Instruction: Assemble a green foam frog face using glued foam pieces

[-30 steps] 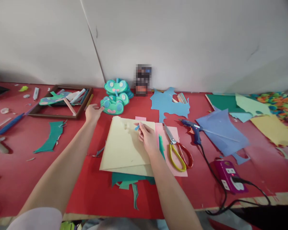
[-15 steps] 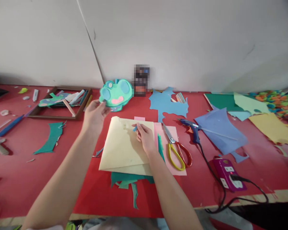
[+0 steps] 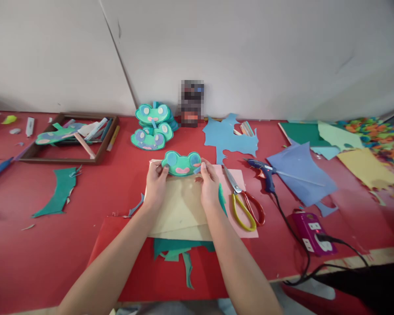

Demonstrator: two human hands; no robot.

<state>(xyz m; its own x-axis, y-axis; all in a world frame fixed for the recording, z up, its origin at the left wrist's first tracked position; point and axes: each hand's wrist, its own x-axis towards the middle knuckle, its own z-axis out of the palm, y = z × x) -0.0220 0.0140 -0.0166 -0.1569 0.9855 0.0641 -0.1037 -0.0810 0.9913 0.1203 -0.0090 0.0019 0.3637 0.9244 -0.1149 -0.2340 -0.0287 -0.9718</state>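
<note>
Now left hand [image 3: 156, 186] pinches frog face [image 3: 181, 163], brought five o'clock from pile [image 3: 153, 113] to blue strip [image 3: 197, 169] pinched in right hand [image 3: 210, 184].

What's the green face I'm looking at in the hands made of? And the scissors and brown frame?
The green face looks like felt or thin foam: dull, flat and layered; I can't tell which. The scissors seem to have metal blades, grey with a shine, and smooth, colourful handles, perhaps plastic. The brown frame may be wood, but no clear grain shows.
</note>
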